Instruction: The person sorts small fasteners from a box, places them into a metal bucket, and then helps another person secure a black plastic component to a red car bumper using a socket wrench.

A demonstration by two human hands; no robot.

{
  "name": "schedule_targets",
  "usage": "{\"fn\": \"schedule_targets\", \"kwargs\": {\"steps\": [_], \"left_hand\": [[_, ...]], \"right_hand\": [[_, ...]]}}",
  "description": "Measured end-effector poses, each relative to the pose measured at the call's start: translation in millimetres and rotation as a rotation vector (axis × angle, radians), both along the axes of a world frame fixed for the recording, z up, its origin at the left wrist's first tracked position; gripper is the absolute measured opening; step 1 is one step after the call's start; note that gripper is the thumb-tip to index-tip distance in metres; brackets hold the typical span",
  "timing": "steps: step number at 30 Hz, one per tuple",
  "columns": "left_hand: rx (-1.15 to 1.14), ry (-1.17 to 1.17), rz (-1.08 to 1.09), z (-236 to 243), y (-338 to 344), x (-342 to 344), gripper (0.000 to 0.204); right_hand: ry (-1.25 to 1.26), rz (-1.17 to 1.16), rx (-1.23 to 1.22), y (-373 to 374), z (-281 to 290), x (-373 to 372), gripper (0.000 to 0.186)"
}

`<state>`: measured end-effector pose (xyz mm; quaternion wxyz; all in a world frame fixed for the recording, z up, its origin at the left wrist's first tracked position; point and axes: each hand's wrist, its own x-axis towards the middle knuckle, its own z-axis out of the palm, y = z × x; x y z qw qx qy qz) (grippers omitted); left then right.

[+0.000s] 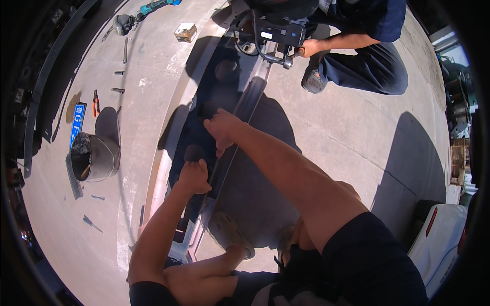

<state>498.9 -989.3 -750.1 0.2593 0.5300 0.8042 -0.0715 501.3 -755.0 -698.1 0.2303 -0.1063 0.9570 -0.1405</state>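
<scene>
A long, light-coloured metal panel (161, 186) with a dark, shaded middle lies on the ground in front of me, running away to the upper right. My left hand (194, 177) is over its nearer part, fingers curled closed. Farther along, my right hand (223, 130) is bent down at the panel's right side, also closed. Whatever the fingers grip is hidden beneath them. At the panel's far end a co-worker's hand (309, 48) is by a round metal tool end (287, 62), partly covered by a black device with a cable (280, 33).
Left of the panel stand a black bucket (104, 159), a blue plate (77, 125), orange-handled pliers (96, 103), a metal bar (125, 50), a teal power tool (125, 23) and a small box (186, 32). The co-worker's shoe (314, 80) is at upper right; a white car (439, 242) is at lower right.
</scene>
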Motion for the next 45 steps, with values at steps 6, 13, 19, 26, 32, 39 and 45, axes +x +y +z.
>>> {"fn": "schedule_targets", "kwargs": {"steps": [6, 13, 19, 26, 32, 39, 45], "left_hand": [[-0.023, -0.007, 0.008, 0.8, 1.5, -0.7, 0.081], [-0.029, -0.028, 0.020, 4.4, 3.1, -1.6, 0.084], [-0.040, -0.028, 0.019, 3.3, 3.7, 1.2, 0.086], [-0.032, -0.016, 0.000, -0.9, 0.8, 0.0, 0.087], [-0.055, -0.023, 0.021, 7.5, 4.3, -2.0, 0.084], [-0.040, -0.023, 0.013, 5.3, 4.2, -1.4, 0.080], [-0.064, -0.020, 0.015, 2.7, 4.9, 0.6, 0.083]], "right_hand": [[-0.003, 0.001, -0.005, 1.3, 0.4, 0.2, 0.081], [0.029, 0.016, -0.003, 1.9, -1.5, -0.3, 0.084], [0.009, 0.010, -0.009, 1.9, -2.8, 1.9, 0.084], [0.016, 0.007, -0.013, 0.7, 0.4, 1.4, 0.082], [0.029, 0.011, -0.010, 1.1, -4.0, -1.7, 0.082], [0.012, 0.003, -0.006, 1.9, -3.2, -2.6, 0.083], [-0.031, 0.014, 0.015, 0.2, -0.6, -0.9, 0.084]]}}
